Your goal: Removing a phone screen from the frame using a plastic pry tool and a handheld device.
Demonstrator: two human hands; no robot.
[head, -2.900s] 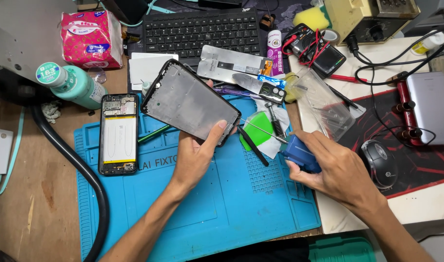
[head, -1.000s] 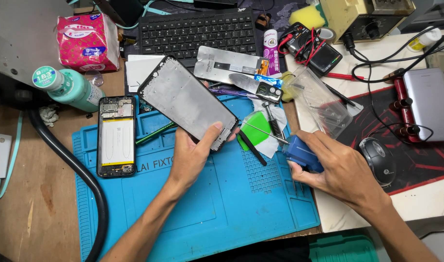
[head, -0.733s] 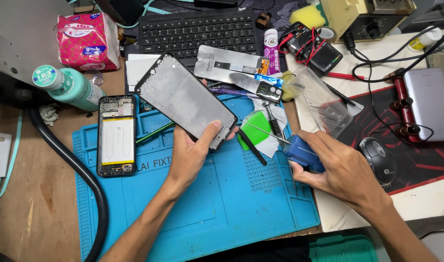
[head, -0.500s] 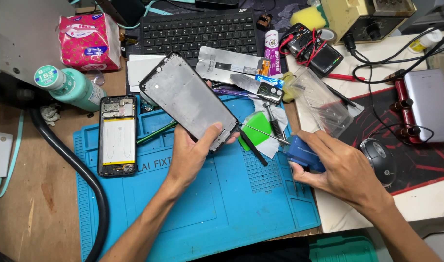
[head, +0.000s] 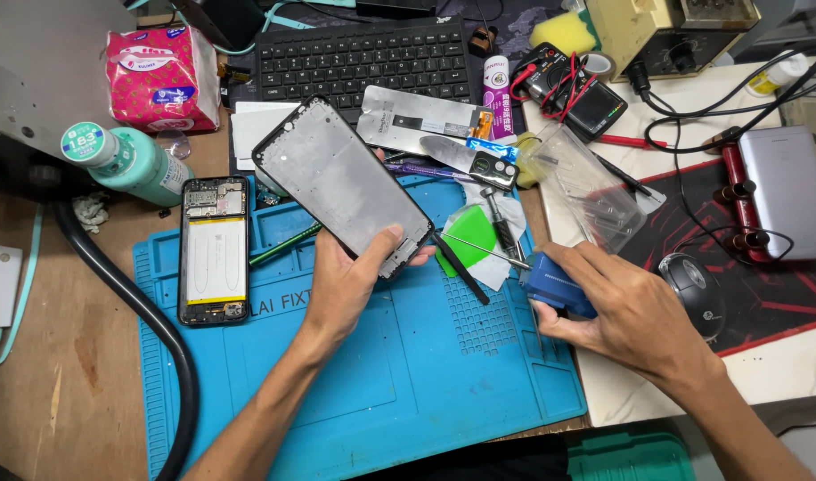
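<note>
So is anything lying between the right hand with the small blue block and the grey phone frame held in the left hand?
Yes: a black-handled tool, a thin metal probe and a green plastic pick lie between them on the blue mat.

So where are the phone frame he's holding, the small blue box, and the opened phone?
phone frame (head: 341, 183), head view, middle of its grey panel
blue box (head: 555, 283), head view, its top face
opened phone (head: 214, 258), head view, its pale battery

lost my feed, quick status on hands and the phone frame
Left hand grips phone frame by its lower end, tilted above blue mat. Right hand on small blue box.
</note>
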